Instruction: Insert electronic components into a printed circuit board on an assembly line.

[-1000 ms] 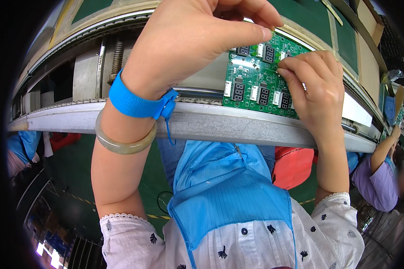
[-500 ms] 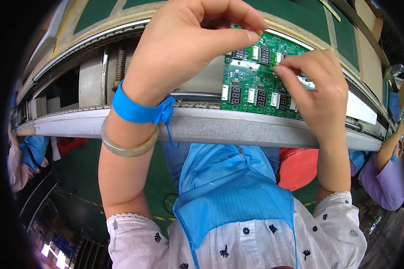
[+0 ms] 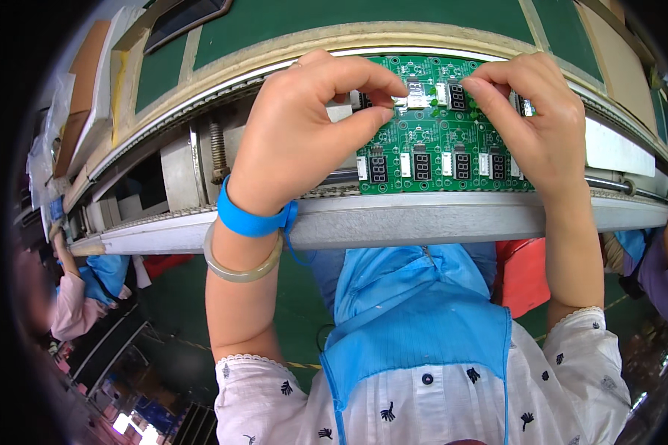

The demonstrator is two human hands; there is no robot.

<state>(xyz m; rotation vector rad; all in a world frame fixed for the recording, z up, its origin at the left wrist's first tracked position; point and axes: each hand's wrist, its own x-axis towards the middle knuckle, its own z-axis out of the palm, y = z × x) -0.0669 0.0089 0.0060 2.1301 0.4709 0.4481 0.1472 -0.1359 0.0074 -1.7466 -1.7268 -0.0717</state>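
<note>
A green circuit board panel (image 3: 404, 137) lies between the conveyor rails, fitted with rows of black three-digit displays (image 3: 421, 165) and white pin connectors (image 3: 446, 164). My left hand (image 3: 308, 122) is over the panel's far left part, fingers curled and thumb close to the fingertips, beside a white connector. Whatever sits between those fingers is too small to make out. My right hand (image 3: 538, 119) reaches over the far right part; its thumb and forefinger pinch together beside a display (image 3: 456, 95). Its fingertips hide what they hold, if anything. Small green parts (image 3: 476, 104) stand near them.
A metal rail (image 3: 393, 219) runs along the near side, and a chain-edged rail lies beyond the panel. Past it is a green surface with wooden strips (image 3: 364, 33). A threaded rod (image 3: 219, 148) is at the left. Other people are at both sides. A red stool (image 3: 523, 278) stands below.
My left hand has come down nearer the panel, its fingertips now beside a connector. My right hand has moved slightly farther up the panel. The whole view has shifted.
</note>
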